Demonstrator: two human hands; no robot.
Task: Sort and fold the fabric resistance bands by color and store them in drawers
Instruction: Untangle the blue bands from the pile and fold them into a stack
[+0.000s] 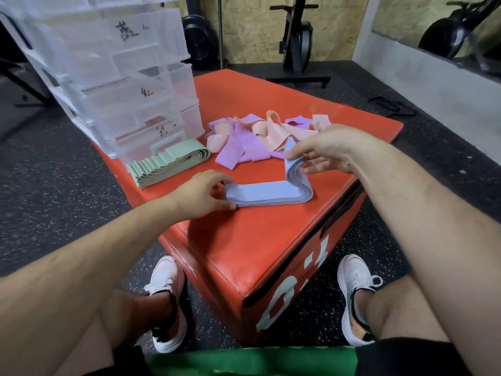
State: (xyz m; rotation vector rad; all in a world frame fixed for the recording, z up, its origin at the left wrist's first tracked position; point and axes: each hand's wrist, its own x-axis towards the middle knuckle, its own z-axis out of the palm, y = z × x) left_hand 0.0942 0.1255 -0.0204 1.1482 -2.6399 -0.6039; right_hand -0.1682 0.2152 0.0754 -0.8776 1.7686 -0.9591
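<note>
A stack of light blue bands [267, 193] lies on the red padded box [244, 240]. My left hand [202, 194] holds the stack's left end down, fingers curled round its edge. My right hand [322, 149] pinches the right end and has it lifted upright, so the stack bends near the box's right edge. A neat pile of green bands [168, 164] lies beside the clear plastic drawer unit [122, 77]. Behind the blue stack is a loose heap of purple bands [244, 147] mixed with peach bands [271, 126].
The drawer unit stands on the box's far left corner, its drawers closed. Black speckled gym flooring [54, 158] surrounds the box. Exercise machines [296, 42] stand at the back wall. My feet in white shoes [166, 302] rest on either side of the box's near corner.
</note>
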